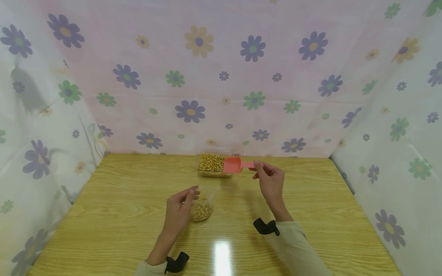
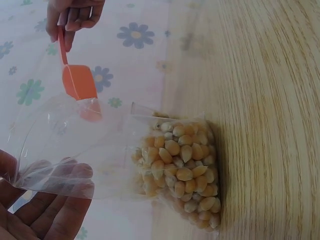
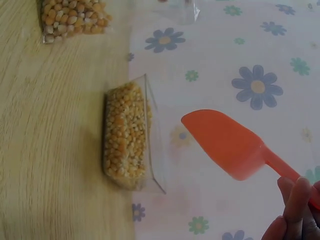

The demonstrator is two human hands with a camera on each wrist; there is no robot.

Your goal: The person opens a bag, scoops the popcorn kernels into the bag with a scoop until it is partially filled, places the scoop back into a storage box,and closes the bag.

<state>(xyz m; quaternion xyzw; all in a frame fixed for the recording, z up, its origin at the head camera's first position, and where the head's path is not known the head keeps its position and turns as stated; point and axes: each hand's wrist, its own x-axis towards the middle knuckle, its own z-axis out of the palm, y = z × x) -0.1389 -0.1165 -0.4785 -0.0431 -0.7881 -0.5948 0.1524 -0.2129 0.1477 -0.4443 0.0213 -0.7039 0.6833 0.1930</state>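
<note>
A pinkish-orange scoop (image 1: 233,165) hangs over the right end of a clear box of corn kernels (image 1: 211,163). My right hand (image 1: 271,181) pinches its handle between thumb and fingers. No kernels show in the scoop's bowl in the head view. Nearer to me, a clear plastic bag (image 2: 175,170) stands on the table with corn kernels in its lower part. My left hand (image 1: 179,209) holds the bag's upper edge, thumb on one side and fingers (image 2: 70,210) on the other, and the mouth spreads apart.
The wooden table (image 1: 114,207) carries the box at its far edge, against a flowered curtain (image 1: 221,76). Similar flowered sheets hang at the left and right sides. A black wrist mount (image 1: 177,262) sits on the left sleeve, another (image 1: 266,226) on the right.
</note>
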